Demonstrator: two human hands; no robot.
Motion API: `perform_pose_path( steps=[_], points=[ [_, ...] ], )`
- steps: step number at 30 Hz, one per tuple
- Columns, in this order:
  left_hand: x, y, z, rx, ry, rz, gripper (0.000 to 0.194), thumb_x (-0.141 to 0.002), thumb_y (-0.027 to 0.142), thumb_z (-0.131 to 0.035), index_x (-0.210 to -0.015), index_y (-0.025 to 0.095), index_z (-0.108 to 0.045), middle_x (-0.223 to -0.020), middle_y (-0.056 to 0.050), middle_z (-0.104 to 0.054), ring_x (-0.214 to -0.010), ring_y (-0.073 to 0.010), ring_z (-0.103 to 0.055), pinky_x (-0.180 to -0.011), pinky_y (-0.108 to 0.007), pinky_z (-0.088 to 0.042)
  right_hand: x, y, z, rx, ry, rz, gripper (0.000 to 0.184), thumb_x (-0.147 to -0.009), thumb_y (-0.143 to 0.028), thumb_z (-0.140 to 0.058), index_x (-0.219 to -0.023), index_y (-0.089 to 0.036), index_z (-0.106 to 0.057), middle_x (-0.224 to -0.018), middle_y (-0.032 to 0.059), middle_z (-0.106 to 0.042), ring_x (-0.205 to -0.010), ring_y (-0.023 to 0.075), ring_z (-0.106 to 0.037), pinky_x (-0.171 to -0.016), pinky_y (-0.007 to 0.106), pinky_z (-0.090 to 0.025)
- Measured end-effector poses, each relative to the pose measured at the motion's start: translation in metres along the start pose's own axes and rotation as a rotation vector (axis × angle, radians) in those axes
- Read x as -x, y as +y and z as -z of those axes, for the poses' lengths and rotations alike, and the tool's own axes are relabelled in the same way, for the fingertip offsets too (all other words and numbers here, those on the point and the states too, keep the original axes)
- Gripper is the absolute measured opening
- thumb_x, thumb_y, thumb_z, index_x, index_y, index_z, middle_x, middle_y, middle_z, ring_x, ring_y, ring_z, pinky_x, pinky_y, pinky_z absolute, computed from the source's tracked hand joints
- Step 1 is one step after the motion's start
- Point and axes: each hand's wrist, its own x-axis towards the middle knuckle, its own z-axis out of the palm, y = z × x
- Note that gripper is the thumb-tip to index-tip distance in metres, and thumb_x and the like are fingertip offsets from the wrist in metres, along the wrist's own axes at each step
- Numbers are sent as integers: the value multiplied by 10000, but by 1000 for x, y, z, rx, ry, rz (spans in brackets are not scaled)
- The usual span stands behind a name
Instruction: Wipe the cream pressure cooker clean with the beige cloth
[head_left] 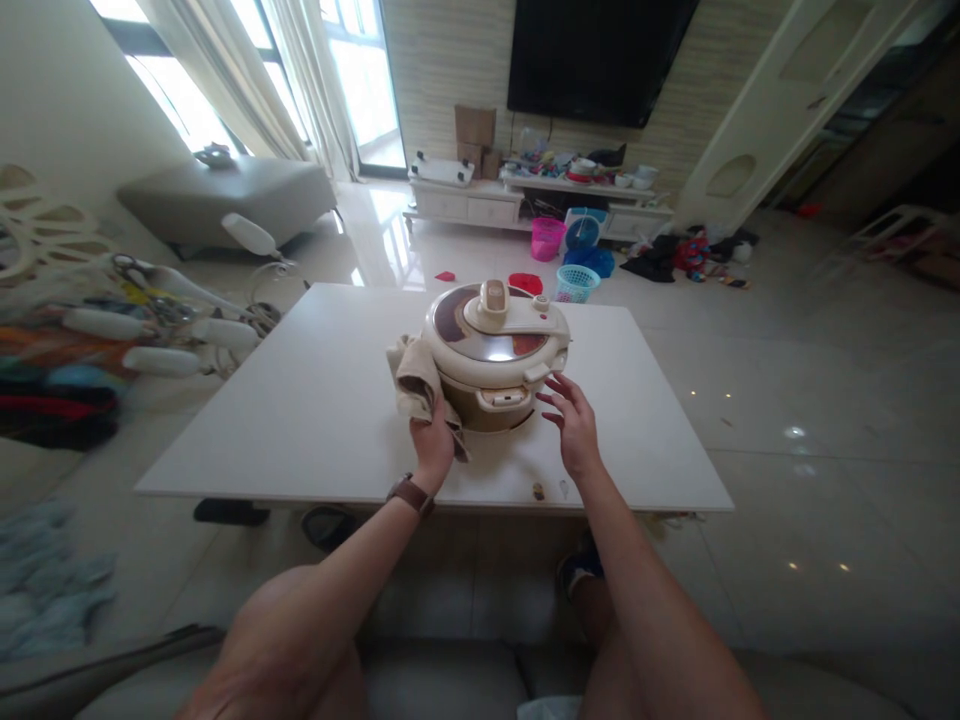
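A cream and brown electric pressure cooker [495,350] stands in the middle of a white low table [300,400], lid on. My left hand [431,440] is closed on a beige cloth [412,380] and holds it against the cooker's left side. My right hand [574,425] hovers just right of the cooker's front, fingers spread and holding nothing, close to the cooker's side handle.
Two small crumbs or bits [538,491] lie near the table's front edge. A rack with clutter [112,320] stands to the left. Coloured baskets [576,283] and a TV cabinet [480,200] lie beyond the table. My knees are below the table edge.
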Motion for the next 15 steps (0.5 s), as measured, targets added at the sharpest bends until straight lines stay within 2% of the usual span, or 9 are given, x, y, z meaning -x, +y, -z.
perform_pose_path(
  steps=[2, 5, 7, 8, 10, 12, 15],
  points=[
    [31, -6, 0, -17, -59, 74, 377, -937, 427, -676, -1263, 240, -684, -1445, -95, -691, -1500, -269, -513, -1261, -482, -388, 0, 1, -1, -23, -8, -5, 554, -769, -473, -663, -1297, -306, -674, -1430, 71, -683, -1150, 270, -714, -787, 317, -527],
    [75, -14, -3, -7, -189, 228, 328, -922, 388, -699, -1211, 233, -696, -1347, -89, -744, -1409, -267, -602, -1238, -455, -411, 0, 3, -2, -42, -14, -4, 529, -782, -463, -657, -1282, -297, -696, -1423, 64, -688, -1147, 269, -714, -776, 308, -518],
    [92, -16, -7, 41, -243, 264, 328, -918, 372, -716, -1216, 237, -701, -1341, -83, -746, -1382, -263, -621, -1233, -434, -412, 0, 4, -2, -42, -15, 0, 527, -785, -462, -659, -1284, -298, -701, -1408, 61, -698, -1146, 269, -713, -771, 308, -518],
    [94, -16, -9, 70, -229, 265, 328, -926, 367, -713, -1227, 236, -702, -1361, -85, -737, -1387, -260, -617, -1238, -425, -403, 0, 5, -2, -43, -15, 2, 531, -784, -462, -662, -1287, -298, -702, -1397, 62, -703, -1142, 269, -714, -767, 309, -518],
    [89, -14, -13, 123, -126, 256, 338, -945, 361, -703, -1258, 233, -697, -1431, -91, -698, -1427, -250, -583, -1260, -409, -371, 1, 6, -2, -55, -18, 5, 532, -779, -462, -674, -1286, -302, -707, -1375, 59, -713, -1124, 266, -718, -755, 308, -515],
    [70, -11, -17, 170, 27, 277, 353, -949, 358, -710, -1279, 235, -684, -1471, -88, -673, -1459, -235, -552, -1268, -399, -360, 1, 6, -1, -74, -26, 3, 523, -774, -458, -690, -1276, -312, -714, -1358, 50, -719, -1101, 259, -722, -742, 304, -510],
    [37, -10, -21, 292, 165, 395, 348, -952, 371, -704, -1263, 221, -669, -1335, -88, -743, -1376, -234, -628, -1161, -398, -493, 1, 5, 0, -106, -43, -9, 503, -767, -450, -704, -1255, -332, -726, -1344, 30, -723, -1080, 249, -725, -723, 295, -507]
  ],
)
